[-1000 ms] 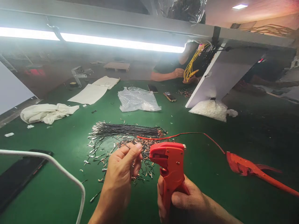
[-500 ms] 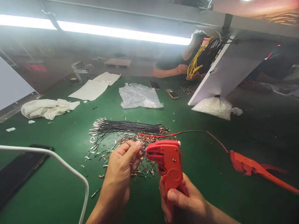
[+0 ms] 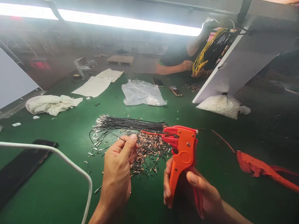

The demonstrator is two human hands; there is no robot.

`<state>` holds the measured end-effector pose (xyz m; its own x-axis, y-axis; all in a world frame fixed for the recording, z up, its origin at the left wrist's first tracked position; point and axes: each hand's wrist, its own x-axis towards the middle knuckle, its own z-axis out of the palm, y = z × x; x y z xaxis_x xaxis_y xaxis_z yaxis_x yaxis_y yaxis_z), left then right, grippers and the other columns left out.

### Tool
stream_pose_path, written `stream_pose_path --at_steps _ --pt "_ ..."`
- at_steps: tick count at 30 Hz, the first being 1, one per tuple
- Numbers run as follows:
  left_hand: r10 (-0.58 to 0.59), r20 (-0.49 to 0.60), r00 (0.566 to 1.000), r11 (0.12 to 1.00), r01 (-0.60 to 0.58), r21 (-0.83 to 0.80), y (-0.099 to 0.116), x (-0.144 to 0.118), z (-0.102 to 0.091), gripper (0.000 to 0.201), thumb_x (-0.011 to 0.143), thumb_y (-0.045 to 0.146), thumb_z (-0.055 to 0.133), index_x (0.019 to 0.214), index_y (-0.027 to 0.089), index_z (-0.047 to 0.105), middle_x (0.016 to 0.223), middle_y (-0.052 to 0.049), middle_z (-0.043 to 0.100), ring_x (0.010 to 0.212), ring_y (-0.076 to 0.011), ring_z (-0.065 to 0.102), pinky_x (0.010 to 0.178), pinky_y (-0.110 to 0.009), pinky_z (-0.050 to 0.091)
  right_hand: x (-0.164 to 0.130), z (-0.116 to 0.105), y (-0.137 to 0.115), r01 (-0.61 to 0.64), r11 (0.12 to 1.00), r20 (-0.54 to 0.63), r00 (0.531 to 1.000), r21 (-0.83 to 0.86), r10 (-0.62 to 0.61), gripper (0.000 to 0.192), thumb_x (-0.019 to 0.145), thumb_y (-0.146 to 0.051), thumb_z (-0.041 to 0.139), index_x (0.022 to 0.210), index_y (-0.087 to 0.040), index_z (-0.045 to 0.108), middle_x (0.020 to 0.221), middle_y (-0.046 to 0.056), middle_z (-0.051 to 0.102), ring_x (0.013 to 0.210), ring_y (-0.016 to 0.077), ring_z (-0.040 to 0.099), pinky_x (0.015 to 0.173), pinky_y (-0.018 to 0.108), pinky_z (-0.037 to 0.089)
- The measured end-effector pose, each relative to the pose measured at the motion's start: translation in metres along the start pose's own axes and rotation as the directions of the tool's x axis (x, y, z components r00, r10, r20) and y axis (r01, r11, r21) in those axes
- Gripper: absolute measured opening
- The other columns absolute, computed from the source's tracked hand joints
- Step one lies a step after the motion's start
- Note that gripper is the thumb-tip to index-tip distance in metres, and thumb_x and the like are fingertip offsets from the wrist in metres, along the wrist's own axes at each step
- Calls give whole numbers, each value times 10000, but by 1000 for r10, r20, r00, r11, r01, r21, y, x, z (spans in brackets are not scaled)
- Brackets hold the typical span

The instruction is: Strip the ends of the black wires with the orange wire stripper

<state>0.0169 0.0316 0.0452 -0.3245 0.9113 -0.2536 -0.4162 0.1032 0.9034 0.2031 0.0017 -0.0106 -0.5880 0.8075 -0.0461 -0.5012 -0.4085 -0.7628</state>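
Observation:
Between thumb and fingers, my left hand (image 3: pixel 119 165) pinches a thin black wire (image 3: pixel 113 133) that loops back toward the far left. My right hand (image 3: pixel 201 188) is wrapped round the handles of a red and orange wire stripper (image 3: pixel 184 149). Its jaws point left, apart from my left hand, and its handles are spread. Beyond the hands lies a bundle of black wires (image 3: pixel 133 123) with silvery terminals at the left end. Under and between my hands spreads a heap of short black and copper wire scraps (image 3: pixel 151 152).
A second red tool (image 3: pixel 254 165) lies at right. At left are a dark phone (image 3: pixel 35 161), a white cable (image 3: pixel 67 166) and a white cloth (image 3: pixel 52 105). Farther off are a plastic bag (image 3: pixel 142 93), papers (image 3: pixel 93 85), a white panel (image 3: pixel 224 68) and a co-worker's hands with yellow wires (image 3: pixel 202 59).
The wire stripper has moved right, away from my left hand, and its handles have spread apart. My left hand has shifted slightly left, still pinching the wire. The view has tilted a little.

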Motion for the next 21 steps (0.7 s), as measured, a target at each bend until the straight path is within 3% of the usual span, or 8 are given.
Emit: stream_pose_path --at_steps 4,7,8,10,12,13,16,21 --pt "28 15 999 996 -30 79 -4 2 -2 344 709 425 770 644 152 572 593 46 484 491 -31 327 444 -144 279 3 -2 -14 100 982 -122 985 -161 -121 355 903 -492 551 1062 -176 541 799 79 679 708 248 659 629 376 530" --pt "39 83 996 980 -55 193 -10 3 -3 349 750 471 733 658 160 604 556 46 460 481 -45 312 429 -165 249 3 -6 -22 93 881 -230 948 -463 -221 324 932 -498 494 1046 -197 537 795 63 657 697 235 618 657 384 502" --pt "46 96 994 972 -67 227 -11 2 -3 346 759 481 723 670 163 618 535 49 440 478 -50 307 425 -171 238 2 -8 -25 45 786 -275 923 -617 -268 308 937 -495 489 1023 -204 545 791 55 643 693 226 598 661 376 482" --pt "75 96 993 956 -99 276 -12 1 -4 325 765 482 718 707 170 647 513 57 406 476 -58 298 420 -182 215 1 -14 -34 -119 438 -315 857 -891 -408 268 923 -474 533 978 -215 574 807 46 621 709 219 560 667 362 433" --pt "127 63 990 944 -140 300 -10 -1 -3 293 762 470 723 747 182 671 531 54 421 482 -63 306 421 -190 211 1 -22 -43 -233 24 -208 812 -972 -546 262 877 -442 608 1025 -226 603 865 53 630 764 239 549 686 367 398" --pt "158 45 986 936 -164 312 -8 -2 -3 277 759 460 727 753 187 679 545 51 439 485 -66 315 422 -195 217 1 -25 -46 -223 -115 -124 823 -968 -554 271 863 -423 630 1044 -222 607 894 59 635 803 250 548 709 373 394" --pt "237 45 970 895 -236 380 -4 -4 -1 228 758 407 730 693 193 690 542 37 473 482 -83 342 429 -217 247 2 -31 -49 -92 -327 56 908 -940 -416 307 813 -335 687 1071 -191 601 905 67 624 833 251 522 734 372 387" --pt "228 88 970 879 -244 409 -5 -4 5 188 752 301 737 599 212 675 527 22 534 511 -119 398 485 -239 270 6 -24 -30 135 -340 169 983 -931 -72 420 722 -346 779 1067 -188 598 925 61 574 824 235 484 741 369 387"
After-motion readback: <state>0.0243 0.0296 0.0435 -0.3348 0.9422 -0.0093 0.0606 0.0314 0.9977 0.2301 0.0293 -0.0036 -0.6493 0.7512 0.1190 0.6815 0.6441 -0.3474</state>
